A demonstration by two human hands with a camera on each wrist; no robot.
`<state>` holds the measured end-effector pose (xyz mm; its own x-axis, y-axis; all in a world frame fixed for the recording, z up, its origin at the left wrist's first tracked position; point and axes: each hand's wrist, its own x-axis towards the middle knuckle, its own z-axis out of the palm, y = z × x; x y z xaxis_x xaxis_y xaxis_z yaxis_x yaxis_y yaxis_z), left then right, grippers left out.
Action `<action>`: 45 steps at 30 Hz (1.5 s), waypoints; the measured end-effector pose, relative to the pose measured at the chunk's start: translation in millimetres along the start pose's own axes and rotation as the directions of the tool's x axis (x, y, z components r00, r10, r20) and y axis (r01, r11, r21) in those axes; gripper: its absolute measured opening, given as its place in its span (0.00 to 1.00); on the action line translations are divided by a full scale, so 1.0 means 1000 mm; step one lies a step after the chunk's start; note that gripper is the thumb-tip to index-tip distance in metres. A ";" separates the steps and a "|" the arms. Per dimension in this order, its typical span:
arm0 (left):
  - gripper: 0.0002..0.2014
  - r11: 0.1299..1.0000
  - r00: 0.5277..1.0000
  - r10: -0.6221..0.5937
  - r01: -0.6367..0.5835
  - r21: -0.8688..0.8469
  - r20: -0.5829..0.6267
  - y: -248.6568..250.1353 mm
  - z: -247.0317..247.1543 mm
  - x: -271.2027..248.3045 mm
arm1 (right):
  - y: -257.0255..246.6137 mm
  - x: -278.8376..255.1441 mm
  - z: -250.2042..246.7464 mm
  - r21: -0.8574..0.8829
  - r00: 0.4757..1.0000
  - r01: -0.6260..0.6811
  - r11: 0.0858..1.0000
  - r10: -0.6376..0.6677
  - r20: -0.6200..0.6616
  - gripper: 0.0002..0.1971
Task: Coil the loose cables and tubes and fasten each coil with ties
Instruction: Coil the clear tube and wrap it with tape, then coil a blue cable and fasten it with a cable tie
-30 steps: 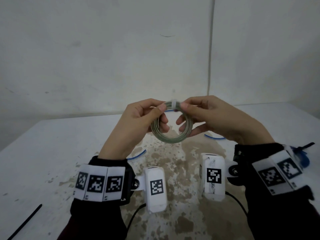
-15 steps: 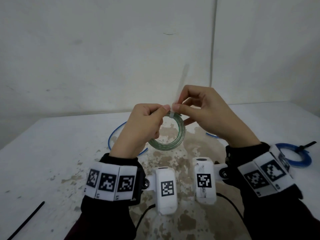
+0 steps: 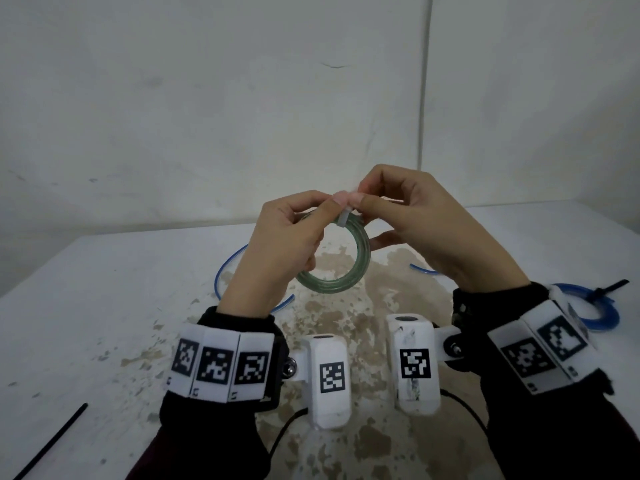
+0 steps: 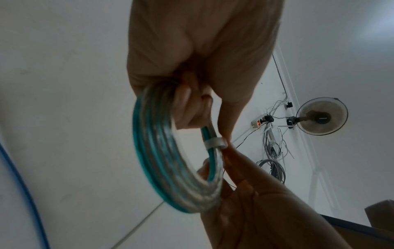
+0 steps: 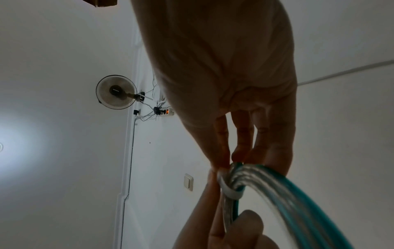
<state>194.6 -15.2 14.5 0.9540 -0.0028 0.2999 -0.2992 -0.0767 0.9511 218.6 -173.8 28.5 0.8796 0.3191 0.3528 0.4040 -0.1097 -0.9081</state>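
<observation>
A coil of clear and green tube (image 3: 341, 277) hangs in the air above the table, held up by both hands. A white tie (image 3: 343, 218) wraps its top strand. My left hand (image 3: 294, 233) grips the coil (image 4: 166, 165) with curled fingers, its thumb and forefinger at the tie (image 4: 214, 143). My right hand (image 3: 398, 216) pinches the tie (image 5: 231, 192) just above the coil (image 5: 287, 198). A loose blue tube (image 3: 221, 277) lies on the table behind the left hand.
A tied blue coil (image 3: 602, 313) with a black tie (image 3: 611, 287) lies at the right of the white table (image 3: 104, 289). Another black tie (image 3: 52, 441) lies at the front left. A short blue tube end (image 3: 420, 270) shows beside the right hand.
Both hands have risen with the coil. The right hand moved from the coil's top to pinching the tie above it, and the coil has turned more edge-on.
</observation>
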 end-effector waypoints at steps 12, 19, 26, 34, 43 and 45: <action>0.06 0.998 0.997 0.048 -0.051 0.045 0.064 0.010 -0.009 -0.005 | -0.008 -0.002 0.003 0.073 0.998 0.001 0.997 -0.006 0.070 0.09; 0.09 0.958 0.986 0.159 -0.168 0.231 0.059 0.010 0.001 -0.007 | 0.003 0.000 0.007 -0.097 0.986 0.060 0.994 -0.074 -0.147 0.11; 0.10 0.986 0.987 0.158 -0.160 -0.041 -0.037 -0.001 0.036 -0.003 | 0.008 -0.029 -0.038 0.148 0.956 -0.189 0.971 0.147 0.254 0.14; 0.10 0.968 0.987 -0.157 0.161 -0.193 0.035 -0.063 0.124 0.020 | 0.039 -0.079 -0.118 0.047 0.930 -0.304 0.951 0.307 -0.200 0.06; 0.11 0.556 0.777 -0.579 0.597 -0.579 0.246 -0.115 0.138 0.019 | 0.104 -0.078 -0.195 -0.502 0.722 -0.687 0.525 0.415 -0.554 0.13; 0.12 0.478 0.751 -0.605 0.609 -0.633 0.265 -0.127 0.135 0.018 | 0.115 -0.074 -0.196 -0.518 0.713 -0.701 0.490 0.471 -0.519 0.16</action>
<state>252.0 -140.5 -111.0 0.9027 -0.2194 -0.3702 0.4247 0.5929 0.6842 249.1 -394.8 -57.9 0.9481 -0.3126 -0.0592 -0.2883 -0.7655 -0.5753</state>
